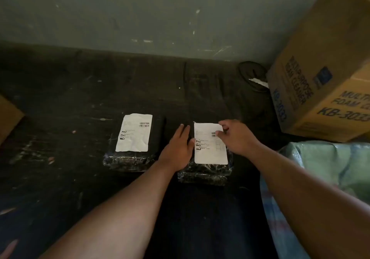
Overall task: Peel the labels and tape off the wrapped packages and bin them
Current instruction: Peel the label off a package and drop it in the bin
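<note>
two black wrapped packages lie side by side on the dark counter [80, 102]. the left hand [178, 148] rests flat, fingers spread, on the right package [204, 173] beside its white label [208, 148]. the right hand [234, 136] pinches that label's upper right edge. the left package [128, 160] carries its own label [135, 132], untouched.

Two flat packages wrapped in shiny black plastic, lying side by side but apart on a dark, scuffed floor. Left package [133, 154]: white label [134, 132] stuck flat on top, barcode at upper right, small black marks down the left edge, slightly wrinkled. Right package [204, 173]: white label [209, 146] of the same kind, barcode partly covered at its upper right, far left corner lifted a little.
</note>
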A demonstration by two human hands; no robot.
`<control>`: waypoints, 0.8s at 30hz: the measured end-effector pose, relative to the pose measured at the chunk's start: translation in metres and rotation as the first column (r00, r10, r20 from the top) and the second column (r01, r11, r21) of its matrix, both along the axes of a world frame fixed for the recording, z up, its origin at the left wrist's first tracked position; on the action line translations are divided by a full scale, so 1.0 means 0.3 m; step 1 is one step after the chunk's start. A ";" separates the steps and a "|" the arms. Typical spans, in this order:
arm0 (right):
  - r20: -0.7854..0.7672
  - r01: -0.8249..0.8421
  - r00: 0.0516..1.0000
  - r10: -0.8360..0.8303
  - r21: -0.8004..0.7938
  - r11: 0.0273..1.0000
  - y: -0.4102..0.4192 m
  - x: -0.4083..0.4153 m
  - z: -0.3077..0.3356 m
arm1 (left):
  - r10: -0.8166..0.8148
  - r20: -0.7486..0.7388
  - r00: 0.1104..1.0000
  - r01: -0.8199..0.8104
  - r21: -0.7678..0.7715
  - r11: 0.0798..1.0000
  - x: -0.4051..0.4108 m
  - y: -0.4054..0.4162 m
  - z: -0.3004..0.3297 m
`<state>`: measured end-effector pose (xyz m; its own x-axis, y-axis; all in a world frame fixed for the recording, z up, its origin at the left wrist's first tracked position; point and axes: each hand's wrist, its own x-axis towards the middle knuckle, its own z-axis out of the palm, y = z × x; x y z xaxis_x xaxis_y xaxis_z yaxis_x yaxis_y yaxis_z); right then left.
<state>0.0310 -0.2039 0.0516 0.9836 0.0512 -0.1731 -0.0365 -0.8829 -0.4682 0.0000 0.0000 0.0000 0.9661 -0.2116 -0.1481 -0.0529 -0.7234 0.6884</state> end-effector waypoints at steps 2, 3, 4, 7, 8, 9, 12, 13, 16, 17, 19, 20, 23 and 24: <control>-0.006 0.025 1.000 -0.025 -0.011 1.000 -0.002 0.023 -0.008 | 0.014 -0.016 1.000 -0.014 -0.012 1.000 0.007 -0.005 -0.020; -0.013 0.030 0.999 -0.030 -0.012 0.999 -0.006 0.034 -0.018 | 0.015 -0.019 1.000 -0.015 -0.015 1.000 0.007 -0.007 -0.035; -0.035 0.033 0.999 -0.033 -0.020 0.999 -0.006 0.039 -0.019 | 0.010 -0.036 0.999 -0.011 -0.018 1.000 0.005 -0.010 -0.047; -0.045 0.032 0.998 -0.035 -0.065 0.997 -0.013 0.079 -0.035 | 0.017 -0.017 1.000 -0.018 -0.068 0.997 0.009 -0.017 -0.073; -0.047 0.031 0.998 -0.034 -0.071 0.997 -0.011 0.087 -0.035 | 0.021 -0.012 1.000 -0.022 -0.094 0.995 0.010 -0.014 -0.077; -0.051 0.032 0.998 -0.036 -0.077 0.997 -0.013 0.098 -0.042 | 0.022 -0.012 1.000 -0.023 -0.111 0.994 0.009 -0.013 -0.085; -0.062 0.015 0.998 -0.021 -0.095 0.995 -0.011 0.125 -0.051 | 0.019 -0.026 0.999 -0.022 -0.136 0.990 0.014 -0.013 -0.094; -0.066 0.009 0.998 -0.015 -0.100 0.995 -0.011 0.132 -0.053 | 0.025 -0.037 0.999 -0.030 -0.147 0.989 0.020 -0.013 -0.090; -0.055 0.020 0.998 -0.025 -0.088 0.996 -0.011 0.144 -0.065 | 0.054 -0.068 0.996 -0.066 -0.183 0.981 0.042 -0.022 -0.076; -0.048 0.033 0.998 -0.037 -0.075 0.997 -0.011 0.147 -0.068 | 0.061 -0.065 0.996 -0.073 -0.189 0.979 0.047 -0.026 -0.075; -0.033 0.052 0.998 -0.054 -0.062 0.997 -0.010 0.148 -0.070 | 0.069 -0.059 0.996 -0.079 -0.188 0.979 0.049 -0.034 -0.077; -0.024 0.055 0.998 -0.056 -0.059 0.997 -0.007 0.148 -0.069 | 0.071 -0.059 0.996 -0.081 -0.188 0.979 0.045 -0.037 -0.079; 0.034 0.054 0.998 -0.052 -0.067 0.996 0.002 0.147 -0.071 | 0.082 -0.052 0.995 -0.091 -0.197 0.976 0.035 -0.040 -0.084; 0.046 0.049 0.998 -0.045 -0.075 0.996 0.002 0.145 -0.073 | 0.082 -0.050 0.995 -0.091 -0.197 0.976 0.033 -0.038 -0.082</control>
<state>0.0744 -0.2032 0.0298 0.9914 -0.0068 -0.1307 -0.0593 -0.9136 -0.4022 0.0098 -0.0115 -0.0245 0.9760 -0.1566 -0.1515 0.0352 -0.5728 0.8190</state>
